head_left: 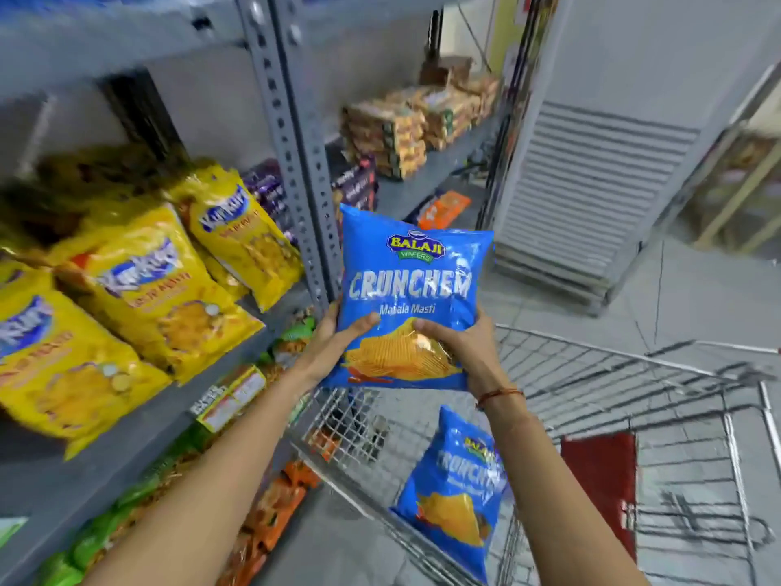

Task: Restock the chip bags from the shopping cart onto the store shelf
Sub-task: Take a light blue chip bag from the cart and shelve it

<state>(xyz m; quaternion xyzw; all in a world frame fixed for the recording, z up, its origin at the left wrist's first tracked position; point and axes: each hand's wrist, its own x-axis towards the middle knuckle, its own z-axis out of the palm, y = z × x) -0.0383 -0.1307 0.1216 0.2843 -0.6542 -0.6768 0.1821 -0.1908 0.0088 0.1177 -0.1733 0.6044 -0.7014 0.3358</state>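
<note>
**Blue chip bag held in both hands above the cart**

My forearms reach forward from the bottom of the view, a red thread tied around my right wrist (498, 394). Below them, in the wire shopping cart (634, 374), a second blue chip bag (454, 492) leans upright against the cart's near-left wall.

My left hand (334, 344) clasps the lower left edge of the blue Crunchem bag (412, 289), thumb laid across the front. My right hand (460, 342) clasps the lower right corner, thumb pressed over the printed wafers. Both hands are closed on the bag, which stands upright, label facing me, in the air above the cart's front-left corner and just right of the grey perforated shelf post (296, 162).

To the left, the grey store shelf (126, 420) carries yellow snack bags (148, 289) leaning back in a row. The shelf below it holds green and orange packets (274, 501).

Farther back, past the post, stacks of tan packets (393, 133) sit on another shelf, with an orange packet (448, 209) lower down. On the right stands a white louvred panel (591, 196).
</note>
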